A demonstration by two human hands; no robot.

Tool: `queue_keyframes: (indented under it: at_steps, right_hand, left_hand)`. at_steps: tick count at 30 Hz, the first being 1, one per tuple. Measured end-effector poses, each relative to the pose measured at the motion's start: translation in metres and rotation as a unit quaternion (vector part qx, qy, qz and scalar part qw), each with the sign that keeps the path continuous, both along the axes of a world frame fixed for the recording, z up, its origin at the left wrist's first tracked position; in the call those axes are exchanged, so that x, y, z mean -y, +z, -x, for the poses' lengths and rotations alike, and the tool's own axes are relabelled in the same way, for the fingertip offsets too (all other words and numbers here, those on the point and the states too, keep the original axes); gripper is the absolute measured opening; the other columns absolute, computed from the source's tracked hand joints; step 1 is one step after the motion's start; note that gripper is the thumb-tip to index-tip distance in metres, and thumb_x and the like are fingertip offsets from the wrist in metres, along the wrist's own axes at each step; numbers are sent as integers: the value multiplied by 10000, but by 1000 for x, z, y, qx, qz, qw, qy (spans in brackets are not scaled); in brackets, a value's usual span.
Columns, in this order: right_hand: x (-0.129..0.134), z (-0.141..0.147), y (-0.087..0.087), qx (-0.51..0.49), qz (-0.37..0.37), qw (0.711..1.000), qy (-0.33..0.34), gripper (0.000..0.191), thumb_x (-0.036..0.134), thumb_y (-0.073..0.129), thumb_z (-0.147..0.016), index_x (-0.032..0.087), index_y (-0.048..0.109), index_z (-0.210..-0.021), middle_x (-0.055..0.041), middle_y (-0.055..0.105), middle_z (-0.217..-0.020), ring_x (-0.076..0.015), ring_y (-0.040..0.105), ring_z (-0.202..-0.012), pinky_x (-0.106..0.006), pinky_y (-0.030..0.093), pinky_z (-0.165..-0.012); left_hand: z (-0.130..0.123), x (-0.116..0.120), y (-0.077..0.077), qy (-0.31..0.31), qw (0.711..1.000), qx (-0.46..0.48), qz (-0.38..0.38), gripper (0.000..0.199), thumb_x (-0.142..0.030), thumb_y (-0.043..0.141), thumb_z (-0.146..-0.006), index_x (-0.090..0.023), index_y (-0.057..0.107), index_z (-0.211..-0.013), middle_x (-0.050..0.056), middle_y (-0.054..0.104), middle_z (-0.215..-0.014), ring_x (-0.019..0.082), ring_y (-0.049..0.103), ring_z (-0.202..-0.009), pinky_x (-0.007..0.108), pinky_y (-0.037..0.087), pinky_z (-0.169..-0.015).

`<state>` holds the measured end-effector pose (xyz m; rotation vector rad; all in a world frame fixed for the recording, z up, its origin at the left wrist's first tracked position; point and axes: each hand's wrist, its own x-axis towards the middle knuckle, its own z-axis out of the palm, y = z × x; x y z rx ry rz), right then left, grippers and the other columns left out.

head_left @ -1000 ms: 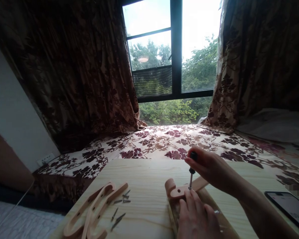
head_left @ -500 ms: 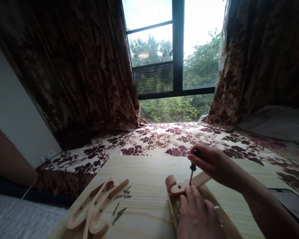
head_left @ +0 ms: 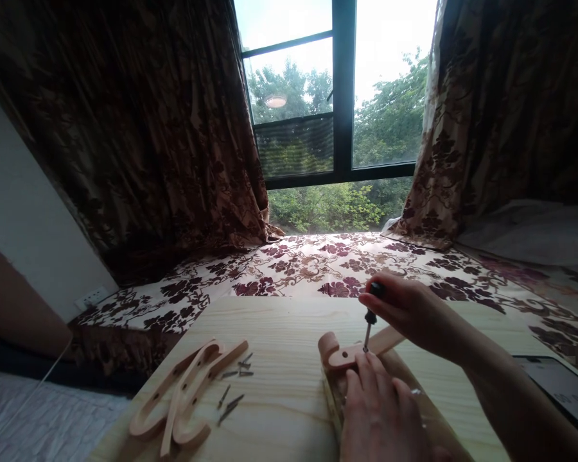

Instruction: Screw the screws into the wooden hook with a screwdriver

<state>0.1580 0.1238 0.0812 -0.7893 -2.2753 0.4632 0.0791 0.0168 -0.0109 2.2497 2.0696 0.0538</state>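
My right hand (head_left: 407, 311) is closed round the black handle of a screwdriver (head_left: 370, 316). The screwdriver stands nearly upright, its tip on a screw in a curved wooden hook (head_left: 338, 359). My left hand (head_left: 383, 410) presses its fingertips on that hook, just in front of the tip, and rests over a brownish wooden board (head_left: 409, 378) beneath it. One more hole shows in the hook, left of the tip. Part of the hook and most of the board are hidden by my hands.
Several loose wooden hooks (head_left: 192, 394) lie on the left of the pale wooden table (head_left: 279, 359), with several screws (head_left: 230, 407) beside them. A phone (head_left: 556, 391) lies at the right. Behind the table is a ledge with a floral cloth (head_left: 308, 266), below a window.
The screwdriver stays on the same screw, with my right hand slightly turned on its handle. My left hand keeps its place. The whole view has shifted slightly.
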Motion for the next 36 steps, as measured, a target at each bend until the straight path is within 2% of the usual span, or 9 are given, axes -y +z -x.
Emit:
queue_keyframes:
  at_steps: [6,10,14,18,24,26,29,32,36]
  right_hand:
    - [4,2,2,10,-1,1000,-19,167,375,531,-861,226,542,-788,29,589,-621,-126,510,-543,-233,358,-512]
    - [4,1,2,-6,9,1000,10,139,335,525,-867,222,560,-793,31,592,-645,-119,522,-574,-223,370,-530]
    - [1,4,-1,-1,-8,1000,-9,282,406,515,-875,214,461,-676,32,537,-575,-110,448,-516,-231,334,-496]
    - [-1,4,-1,0,-17,999,-34,300,432,517,-866,216,461,-666,33,528,-551,-113,436,-496,-237,321,-480]
    - [1,3,1,-21,10,1000,14,168,356,504,-879,219,558,-799,13,612,-647,-134,542,-581,-232,384,-526]
    - [0,4,-1,-8,-9,1000,-5,236,399,503,-885,218,522,-734,20,588,-604,-126,509,-539,-235,357,-505]
    - [-1,5,-2,9,-25,999,-44,312,451,484,-892,217,476,-685,23,565,-561,-121,479,-498,-241,326,-485]
    - [-1,4,-1,6,-7,999,-35,233,409,490,-891,219,531,-763,16,606,-609,-137,534,-539,-245,362,-512]
    - [1,2,1,-7,18,1000,1,174,356,482,-892,219,564,-821,0,637,-671,-153,582,-606,-252,402,-547]
  left_hand:
    - [12,12,52,-59,998,21,32,640,-456,601,-863,-24,507,-1325,333,346,-1405,491,311,-1310,618,367,-984]
    - [8,13,66,-45,996,15,71,648,-448,603,-864,-14,494,-1333,343,319,-1413,478,293,-1325,591,345,-1009]
    - [5,8,42,-27,997,17,70,651,-420,614,-850,-31,474,-1353,332,284,-1437,470,248,-1348,601,302,-1031]
    - [6,1,14,-20,1000,2,-23,622,-413,631,-779,-58,547,-1283,300,369,-1418,493,312,-1302,673,289,-985]
    - [6,-1,8,-20,1000,-3,7,653,-379,641,-753,-62,526,-1312,286,334,-1447,481,284,-1320,644,265,-1022]
    - [4,-5,-2,1,1000,-18,0,646,-373,633,-761,-84,519,-1327,258,309,-1472,479,250,-1336,647,252,-1029]
    - [3,-10,-16,17,999,-29,-16,445,-237,486,-870,-138,564,-1297,214,360,-1460,450,298,-1329,641,316,-992]
    - [5,-6,-17,18,996,-30,-80,431,-98,331,-922,-185,630,-1220,179,454,-1403,392,397,-1292,570,405,-956]
    - [9,7,-2,5,987,-25,-161,402,-118,317,-964,-179,649,-1181,163,519,-1349,346,457,-1262,501,453,-952]
